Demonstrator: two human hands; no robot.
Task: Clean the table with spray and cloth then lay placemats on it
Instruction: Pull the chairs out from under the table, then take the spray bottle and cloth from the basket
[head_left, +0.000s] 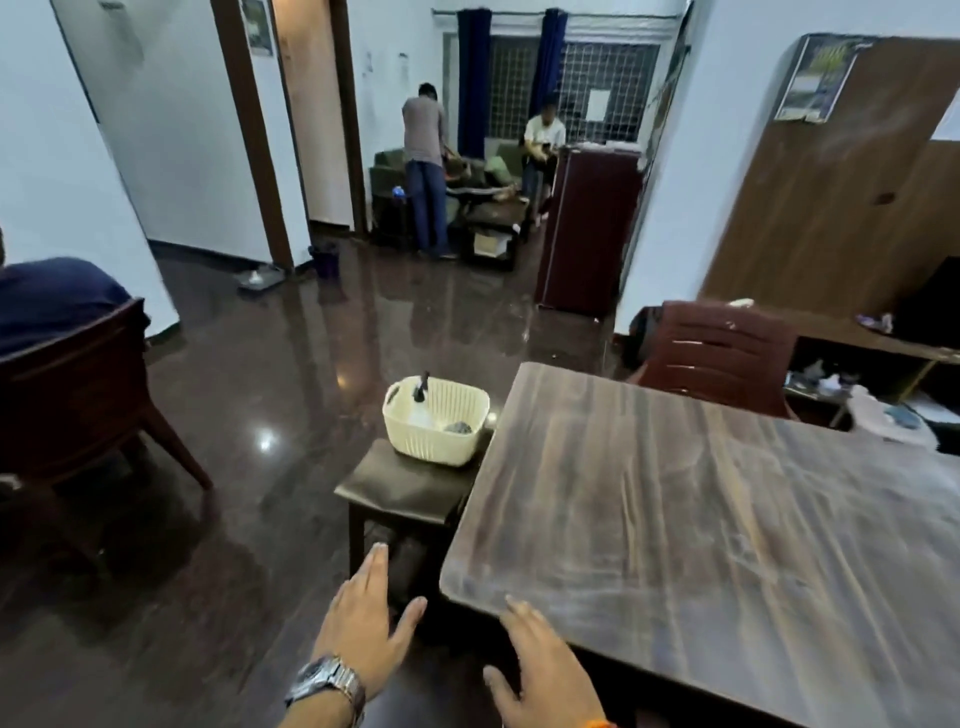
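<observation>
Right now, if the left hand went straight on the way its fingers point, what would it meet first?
Probably the stool, below the basket standing on it; the left hand is open and depth is unclear.

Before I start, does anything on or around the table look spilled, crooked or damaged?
Nothing spilled or toppled. The table carries pale, smeary streaks across its top. The spray bottle stands upright in the basket on the stool.

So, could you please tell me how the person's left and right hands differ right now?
The left hand wears a metal watch; the right hand shows an orange band. The left hand hovers over the floor; the right hand is at the corner of the table. Both are open, holding nothing.
</observation>
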